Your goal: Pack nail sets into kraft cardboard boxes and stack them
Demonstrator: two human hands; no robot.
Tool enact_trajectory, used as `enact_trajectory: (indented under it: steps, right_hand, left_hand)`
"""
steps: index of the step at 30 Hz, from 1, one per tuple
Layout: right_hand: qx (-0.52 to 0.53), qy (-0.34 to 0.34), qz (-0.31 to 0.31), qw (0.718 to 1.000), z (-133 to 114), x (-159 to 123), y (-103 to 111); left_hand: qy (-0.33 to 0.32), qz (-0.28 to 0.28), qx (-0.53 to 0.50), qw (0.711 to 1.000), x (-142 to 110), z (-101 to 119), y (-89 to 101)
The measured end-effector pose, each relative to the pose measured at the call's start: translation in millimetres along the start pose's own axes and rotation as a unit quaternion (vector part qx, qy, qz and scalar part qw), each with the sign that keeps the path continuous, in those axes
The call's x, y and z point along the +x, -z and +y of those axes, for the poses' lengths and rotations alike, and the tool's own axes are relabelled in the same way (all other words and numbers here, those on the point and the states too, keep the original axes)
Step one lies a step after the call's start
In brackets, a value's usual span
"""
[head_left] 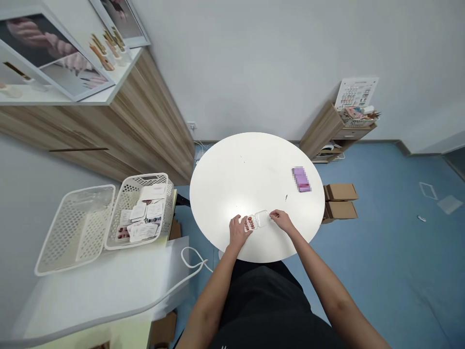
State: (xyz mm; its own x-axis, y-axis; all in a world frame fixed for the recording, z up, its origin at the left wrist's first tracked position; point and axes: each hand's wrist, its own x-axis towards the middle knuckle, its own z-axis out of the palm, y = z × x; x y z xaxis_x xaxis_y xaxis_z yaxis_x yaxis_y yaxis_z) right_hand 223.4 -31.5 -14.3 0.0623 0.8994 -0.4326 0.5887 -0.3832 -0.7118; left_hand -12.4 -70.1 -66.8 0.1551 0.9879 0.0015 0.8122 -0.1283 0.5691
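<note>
A small clear plastic case lies open on the round white table (247, 169), near its front edge. Rows of reddish-brown press-on nails (250, 223) fill its left half. The see-through lid (262, 218) is folded out to the right. My left hand (238, 232) grips the nail-filled half at its left side, thumb below and fingers above. By the lid's right edge, my right hand (282, 220) is closed in a pinch. Whatever sits between those fingertips is too small to make out.
A purple item (301, 179), pixelated, lies on the table's right. To the left, a white basket (167, 194) holds several nail packs beside another white basket (74, 191). Cardboard boxes (341, 192) stand right of the table. A white cable (196, 264) loops at the left.
</note>
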Motion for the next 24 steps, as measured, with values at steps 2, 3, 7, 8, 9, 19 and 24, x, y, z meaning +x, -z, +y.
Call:
enact_trajectory:
  steps: [2,3,7,8,9,19,24]
  right_hand:
    - [-0.022,-0.002,0.01,1.0,8.8,0.6,0.4]
    - [-0.033,-0.006,0.017,0.999,12.1,1.2,-0.3]
    - [-0.067,-0.035,0.015,0.997,18.9,4.8,-7.7]
    - [-0.073,-0.042,0.007,0.996,18.9,5.7,-10.2]
    - [-0.078,-0.049,-0.002,0.996,18.3,6.6,-12.8]
    - [-0.116,0.024,0.006,0.993,-23.7,25.0,-16.2]
    - [-0.161,0.129,-0.02,0.978,-41.4,22.9,-16.7]
  left_hand:
    - [0.005,0.006,0.006,1.0,-1.0,0.4,-5.0]
    - [0.007,0.006,0.009,1.0,-1.6,0.2,-5.8]
    - [0.016,-0.005,0.023,1.0,-5.5,-2.9,-3.3]
    - [0.016,-0.01,0.027,0.999,-6.7,-3.9,-2.0]
    - [0.016,-0.014,0.031,0.999,-7.7,-4.7,-0.9]
    - [0.067,0.016,0.079,0.995,-0.4,22.3,-12.5]
    - [0.051,0.012,-0.011,0.999,0.7,27.3,-30.9]
